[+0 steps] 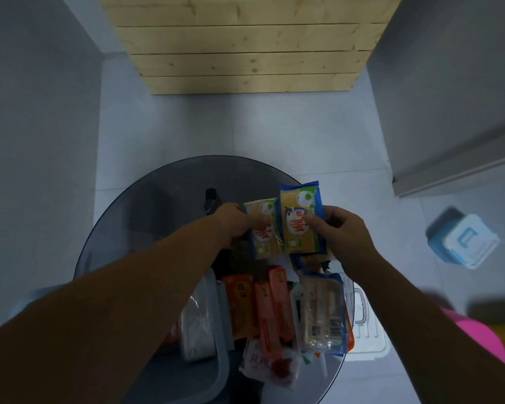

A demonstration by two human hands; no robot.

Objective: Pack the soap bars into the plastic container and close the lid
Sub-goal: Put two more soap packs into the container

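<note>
My left hand [233,221] grips a yellow soap bar in a blue-and-green wrapper [264,228]. Beside it, my right hand [340,228] holds a second, similar wrapped soap bar [301,220], slightly higher. Both bars hang above the round dark glass table [146,211]. Below them lie several orange wrapped soap bars [263,304], a clear-wrapped pale bar with a barcode [322,313] and a white-and-red packet [268,364]. A grey plastic container [220,330] sits at the table's near edge, partly hidden by my left forearm.
A small blue-and-white lidded box [464,240] stands on the tiled floor at the right. A white plastic lid or tray [365,325] shows under the table's right edge. A wooden plank pallet [245,45] lies ahead. Pink object [478,333] at lower right.
</note>
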